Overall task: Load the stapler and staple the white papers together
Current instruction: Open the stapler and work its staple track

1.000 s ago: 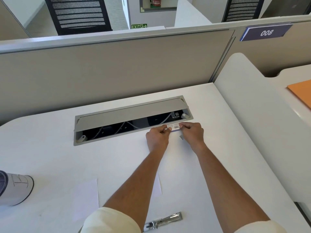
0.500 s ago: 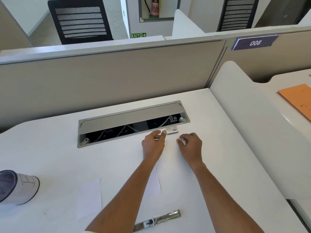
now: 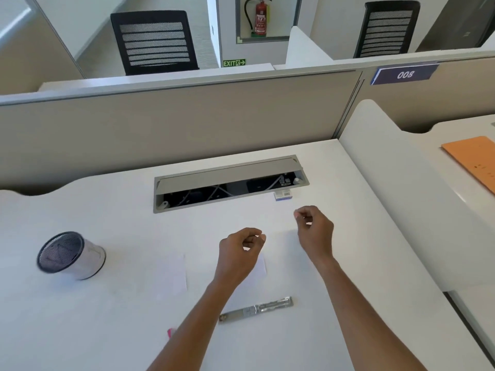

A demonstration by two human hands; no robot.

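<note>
Stapler [image 3: 257, 308] before papers [image 3: 171, 274], staple box [image 3: 283, 195] behind.

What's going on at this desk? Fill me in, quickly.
A person is partway through loading the stapler, which lies open near two white papers. The left hand and right hand hover, fingers curled, between it and the staple box by the cable tray. Whether either holds staples is too small to tell.

The stapler [image 3: 255, 309] is shiny metal, the papers [image 3: 171, 274] matt white, the desk [image 3: 107, 330] smooth matt, the cup [image 3: 71, 255] dark mesh.
</note>
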